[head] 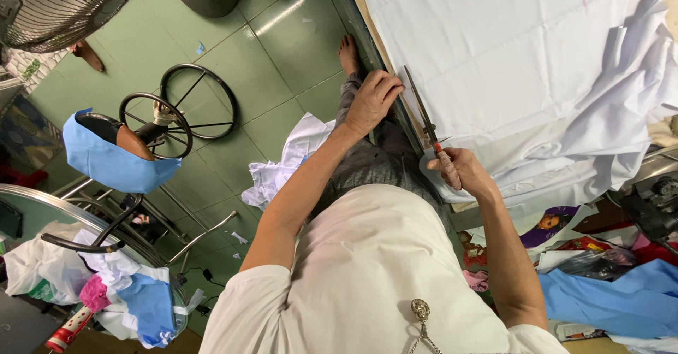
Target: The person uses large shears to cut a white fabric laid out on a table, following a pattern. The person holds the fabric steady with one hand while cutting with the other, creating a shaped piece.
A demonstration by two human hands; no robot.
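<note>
White cloth: a broad sheet (494,50) lies spread over the table, its near edge running along the table rim where both hands work; further right it bunches into loose folds.
Scissors: long dark blades (421,110) lie along that near edge, points aimed away from the body, seemingly partly parted (hard to be sure at this angle).
Right hand: (459,172) curled closed around the scissor handles, just at the cloth's edge.
Left hand: (371,99) palm down, fingers together and bent, pressing the cloth flat at the rim, just beside the blade tips.
Risk, fingers: the pressing hand sits close to the points; a push forward could nick it.
Risk, cloth: the bunched folds may drag, so the edge could shift and the cut wander.
Risk, floor: white scraps (282,170) lie by the bare foot (349,51), so a dropped tool would land near it.
</note>
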